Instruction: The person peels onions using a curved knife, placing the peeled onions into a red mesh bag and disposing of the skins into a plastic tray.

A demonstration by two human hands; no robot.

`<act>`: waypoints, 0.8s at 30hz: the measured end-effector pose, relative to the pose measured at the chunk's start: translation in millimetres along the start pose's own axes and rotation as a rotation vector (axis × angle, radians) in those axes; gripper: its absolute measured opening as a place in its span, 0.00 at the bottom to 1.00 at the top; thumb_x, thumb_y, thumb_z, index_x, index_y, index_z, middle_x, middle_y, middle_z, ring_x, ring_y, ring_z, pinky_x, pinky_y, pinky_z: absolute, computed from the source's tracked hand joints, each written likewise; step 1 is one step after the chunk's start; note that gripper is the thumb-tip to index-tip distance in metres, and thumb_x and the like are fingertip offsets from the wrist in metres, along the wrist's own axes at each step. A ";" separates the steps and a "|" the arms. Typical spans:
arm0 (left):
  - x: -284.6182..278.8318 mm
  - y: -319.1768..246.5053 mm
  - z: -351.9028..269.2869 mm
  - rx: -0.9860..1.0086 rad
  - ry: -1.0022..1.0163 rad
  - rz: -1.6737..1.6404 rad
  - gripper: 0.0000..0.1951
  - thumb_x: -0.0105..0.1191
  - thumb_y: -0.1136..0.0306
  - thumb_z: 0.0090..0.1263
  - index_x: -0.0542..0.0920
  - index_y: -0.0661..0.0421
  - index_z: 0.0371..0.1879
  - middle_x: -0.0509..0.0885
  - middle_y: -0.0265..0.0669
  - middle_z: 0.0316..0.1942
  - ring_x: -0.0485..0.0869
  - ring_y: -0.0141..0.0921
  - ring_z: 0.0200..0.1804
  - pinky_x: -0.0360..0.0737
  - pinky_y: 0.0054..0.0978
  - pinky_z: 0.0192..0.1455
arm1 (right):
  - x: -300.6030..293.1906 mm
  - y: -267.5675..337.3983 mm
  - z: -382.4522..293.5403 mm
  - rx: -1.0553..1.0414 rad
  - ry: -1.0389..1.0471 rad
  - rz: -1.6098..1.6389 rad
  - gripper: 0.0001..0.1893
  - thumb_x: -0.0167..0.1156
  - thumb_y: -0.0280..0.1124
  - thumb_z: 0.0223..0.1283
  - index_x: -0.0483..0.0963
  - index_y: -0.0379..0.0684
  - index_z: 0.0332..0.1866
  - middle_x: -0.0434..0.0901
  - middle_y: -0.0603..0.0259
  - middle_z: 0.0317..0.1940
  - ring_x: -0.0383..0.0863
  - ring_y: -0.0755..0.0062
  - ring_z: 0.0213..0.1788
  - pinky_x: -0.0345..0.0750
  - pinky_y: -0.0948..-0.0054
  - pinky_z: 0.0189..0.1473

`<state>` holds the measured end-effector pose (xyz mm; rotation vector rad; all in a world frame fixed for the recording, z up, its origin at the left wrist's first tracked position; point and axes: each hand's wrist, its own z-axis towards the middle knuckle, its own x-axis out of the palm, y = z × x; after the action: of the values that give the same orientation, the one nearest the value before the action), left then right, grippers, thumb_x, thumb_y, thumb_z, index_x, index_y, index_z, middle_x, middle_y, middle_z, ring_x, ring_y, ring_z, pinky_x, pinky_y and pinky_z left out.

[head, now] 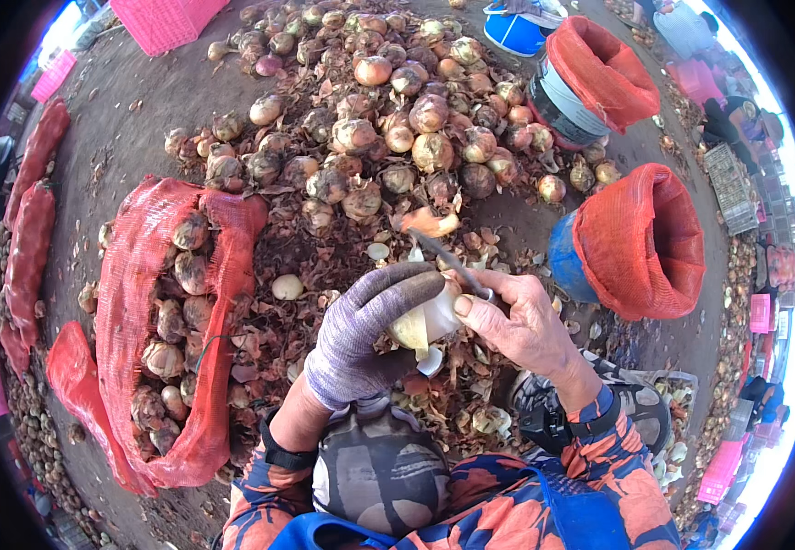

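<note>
My left hand, in a grey-purple knit glove, holds a partly peeled onion whose white flesh shows. My bare right hand grips a small knife; its thumb lies against the onion, and the blade points up and left above it. Loose skin hangs from the onion's lower side. Beyond the blade lies an orange-brown piece of onion skin. A large heap of unpeeled onions spreads ahead of both hands, and a pale peeled onion rests on the skins to the left.
At left lies a slit red mesh sack full of onions. To the right stand a blue bucket and a white bucket, both lined with red mesh. A pink crate is at the top left. Several people sit at the far right edge.
</note>
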<state>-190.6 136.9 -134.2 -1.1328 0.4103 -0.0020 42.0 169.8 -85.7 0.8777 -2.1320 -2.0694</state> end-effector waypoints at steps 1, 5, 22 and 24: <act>-0.5 -0.4 0.0 0.001 0.000 -0.001 0.41 0.73 0.77 0.45 0.81 0.52 0.68 0.82 0.48 0.65 0.84 0.51 0.65 0.83 0.44 0.65 | -3.6 6.3 -3.1 0.122 0.064 0.076 0.16 0.66 0.33 0.70 0.83 0.33 0.56 0.79 0.69 0.25 0.72 0.85 0.27 0.73 0.75 0.30; -1.0 -4.7 -1.2 -0.006 0.045 -0.008 0.42 0.75 0.76 0.45 0.81 0.52 0.67 0.83 0.48 0.65 0.85 0.51 0.63 0.84 0.44 0.64 | 3.1 0.7 -9.5 0.023 0.018 -0.061 0.13 0.63 0.30 0.70 0.83 0.33 0.53 0.73 0.72 0.21 0.69 0.86 0.25 0.71 0.74 0.28; 18.1 -16.0 9.5 -0.032 -0.001 0.817 0.32 0.70 0.62 0.47 0.82 0.49 0.58 0.77 0.42 0.61 0.77 0.48 0.64 0.75 0.48 0.62 | 21.8 -8.2 -4.9 -0.051 -0.243 -0.392 0.13 0.62 0.21 0.59 0.83 0.37 0.50 0.77 0.60 0.20 0.80 0.67 0.21 0.74 0.66 0.26; 23.5 -11.6 6.5 0.075 -0.020 0.975 0.29 0.67 0.56 0.52 0.83 0.50 0.55 0.75 0.42 0.58 0.76 0.48 0.61 0.74 0.49 0.58 | 25.4 0.5 -3.9 -0.145 -0.277 -0.527 0.10 0.63 0.20 0.55 0.80 0.38 0.43 0.80 0.47 0.24 0.84 0.42 0.29 0.79 0.56 0.32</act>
<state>-164.5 132.7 -129.1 -0.7660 0.9003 0.8375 22.1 155.6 -93.7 1.3136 -1.9873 -2.6960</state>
